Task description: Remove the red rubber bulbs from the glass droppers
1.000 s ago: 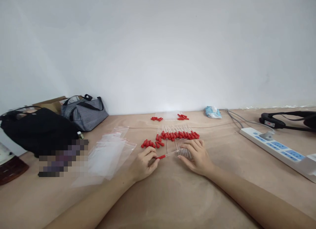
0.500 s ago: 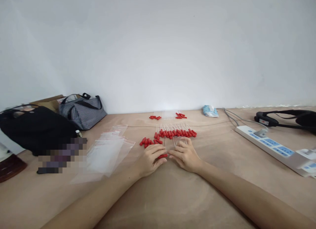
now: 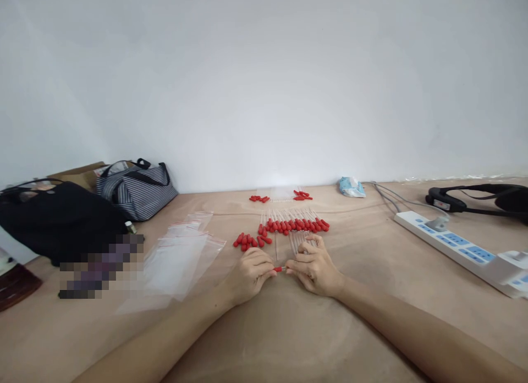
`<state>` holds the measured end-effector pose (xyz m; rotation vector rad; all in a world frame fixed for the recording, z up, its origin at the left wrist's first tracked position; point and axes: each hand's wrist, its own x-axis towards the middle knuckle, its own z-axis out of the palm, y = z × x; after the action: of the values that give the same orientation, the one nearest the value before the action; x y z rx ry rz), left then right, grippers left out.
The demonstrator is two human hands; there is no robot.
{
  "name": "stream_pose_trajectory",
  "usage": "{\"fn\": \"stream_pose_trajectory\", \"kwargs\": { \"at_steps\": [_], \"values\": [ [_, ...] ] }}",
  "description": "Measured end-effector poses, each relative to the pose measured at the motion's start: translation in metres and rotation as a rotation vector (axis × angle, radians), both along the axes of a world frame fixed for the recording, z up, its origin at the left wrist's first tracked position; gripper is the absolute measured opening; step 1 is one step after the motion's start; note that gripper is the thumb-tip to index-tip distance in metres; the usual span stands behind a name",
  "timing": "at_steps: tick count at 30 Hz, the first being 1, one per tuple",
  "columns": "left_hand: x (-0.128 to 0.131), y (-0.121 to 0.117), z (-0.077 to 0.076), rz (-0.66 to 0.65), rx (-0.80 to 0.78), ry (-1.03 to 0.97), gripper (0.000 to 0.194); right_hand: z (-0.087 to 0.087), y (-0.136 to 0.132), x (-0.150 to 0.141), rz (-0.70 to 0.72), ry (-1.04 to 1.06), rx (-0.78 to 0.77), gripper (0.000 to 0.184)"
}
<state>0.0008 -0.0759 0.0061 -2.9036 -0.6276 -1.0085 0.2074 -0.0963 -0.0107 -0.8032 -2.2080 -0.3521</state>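
Near the middle of the table my left hand (image 3: 252,273) pinches a red rubber dropper bulb (image 3: 278,269) between thumb and fingers. My right hand (image 3: 314,268) grips a thin glass tube (image 3: 284,268), which meets the bulb end to end; most of the tube is hidden by the fingers. Under and beyond the right hand lie loose glass tubes (image 3: 296,242). Loose red bulbs (image 3: 246,241) are heaped just beyond my left hand. Farther back, a row of droppers (image 3: 293,222) with red bulbs on their glass tubes points away from me.
Clear zip bags (image 3: 177,259) lie left of my arm. At the back are more red-bulbed droppers (image 3: 303,195) and a blue-white packet (image 3: 352,187). A white power strip (image 3: 449,245) and black headset (image 3: 474,198) stand right; a striped bag (image 3: 142,190) and black bag (image 3: 61,218) left.
My left hand has brought the red bulb up to the glass tube in my right hand, and both hands have come slightly nearer to me. The bulb and tube now meet.
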Motion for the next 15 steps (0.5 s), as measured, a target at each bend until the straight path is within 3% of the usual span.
{"fn": "stream_pose_trajectory", "kwargs": {
  "at_steps": [9,15],
  "values": [
    [-0.004,0.001,-0.001,-0.007,-0.032,-0.059,0.020,0.000,0.000,0.004,-0.030,-0.021,-0.043,0.021],
    [-0.024,0.005,0.000,0.134,-0.044,-0.161,0.015,-0.002,0.004,0.015,-0.171,0.120,-0.060,0.022]
  ]
}}
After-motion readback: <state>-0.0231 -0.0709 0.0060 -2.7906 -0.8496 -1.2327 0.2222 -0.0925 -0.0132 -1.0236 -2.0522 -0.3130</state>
